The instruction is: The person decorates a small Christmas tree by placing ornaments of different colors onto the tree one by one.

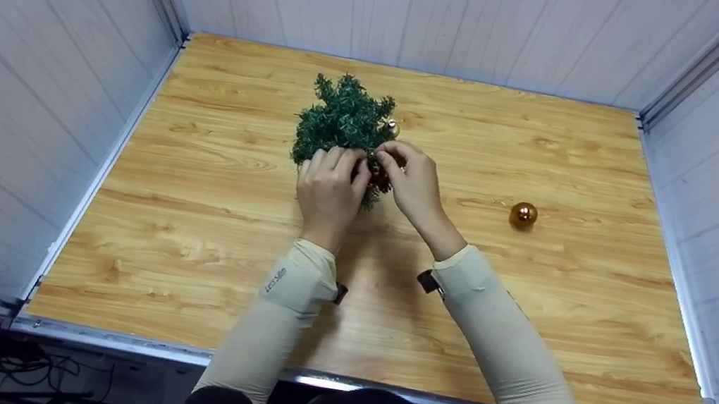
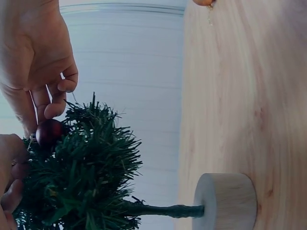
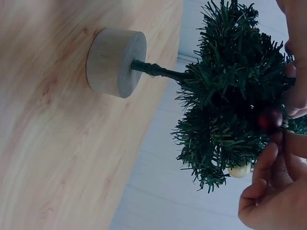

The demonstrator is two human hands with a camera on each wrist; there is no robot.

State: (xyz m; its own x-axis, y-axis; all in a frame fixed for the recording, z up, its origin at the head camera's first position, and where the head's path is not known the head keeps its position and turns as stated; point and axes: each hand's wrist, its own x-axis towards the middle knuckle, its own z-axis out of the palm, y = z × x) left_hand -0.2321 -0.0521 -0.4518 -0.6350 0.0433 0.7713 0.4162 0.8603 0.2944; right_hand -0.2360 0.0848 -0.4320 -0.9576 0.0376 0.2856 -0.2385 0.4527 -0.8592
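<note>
A small green artificial Christmas tree (image 1: 343, 118) stands on a round wooden base (image 2: 228, 201). Among its front branches hangs a dark red Christmas ball (image 3: 270, 119), partly covered by greenery and fingers. My left hand (image 1: 332, 180) grips a branch beside that ball, its fingertips hidden in the needles. From the right side, my right hand (image 1: 416, 180) pinches at the top of the red ball, where a thin thread shows in the left wrist view. A pale, shiny ball (image 3: 239, 170) hangs on the tree's right side.
An orange-gold Christmas ball (image 1: 523, 216) with a thin loop lies on the wooden table (image 1: 183, 240), right of the tree. White panel walls (image 1: 388, 7) enclose the table at the back and both sides. Black cables (image 1: 50, 362) lie below the front edge.
</note>
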